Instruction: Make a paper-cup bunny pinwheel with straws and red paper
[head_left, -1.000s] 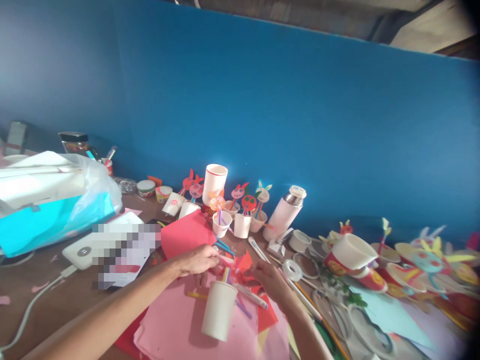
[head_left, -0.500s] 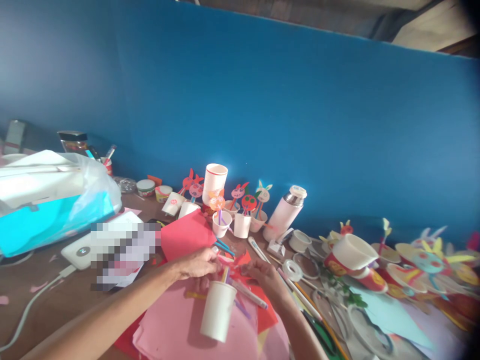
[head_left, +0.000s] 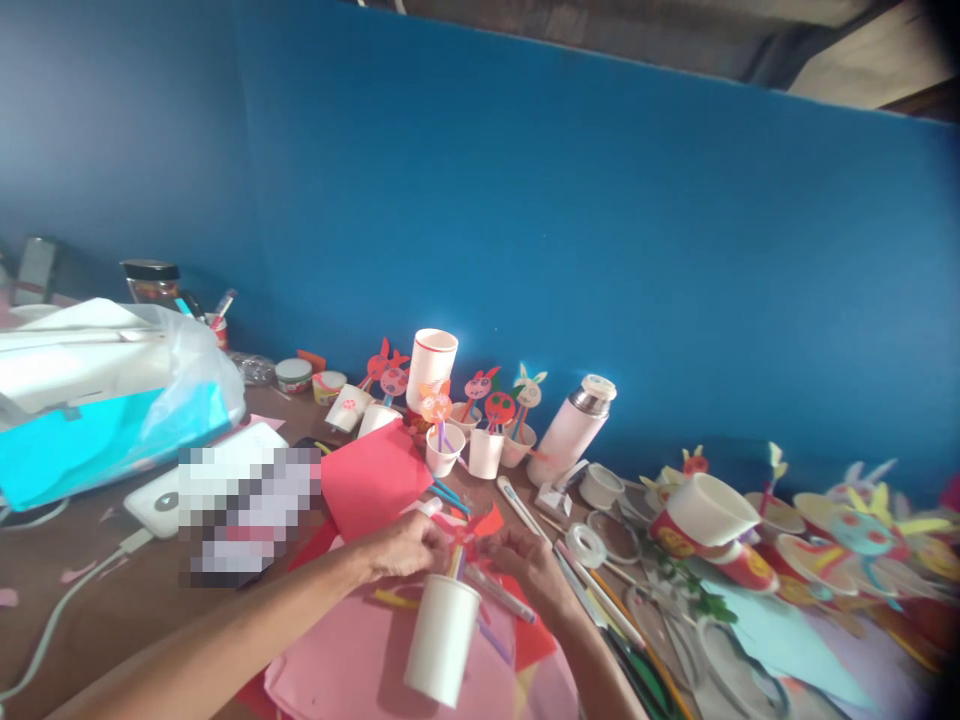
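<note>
A white paper cup [head_left: 442,640] lies tilted on a stack of pink paper [head_left: 337,640], with coloured sticks [head_left: 457,562] coming out of its far end. On those sticks sits a red and pink paper cut-out figure [head_left: 459,532], its details blurred. My left hand [head_left: 409,546] is closed, fingertips pinching the figure's left side. From the right, my right hand [head_left: 525,562] pinches the opposite side, its fingertips partly lost against the red paper. A white marker [head_left: 501,592] rests beside the cup, close to my right hand.
Behind stand finished-looking paper figures in cups [head_left: 486,450] and a pink thermos [head_left: 571,430]. At right are a tape roll [head_left: 586,545], green-handled scissors [head_left: 645,680] and more cups [head_left: 709,515]. A cabled power bank [head_left: 161,500] and a plastic bag [head_left: 202,370] occupy the left.
The cup has shifted slightly toward me and to the right. My left hand has moved slightly lower and curled more, while my right hand stays at the figure's right side.
</note>
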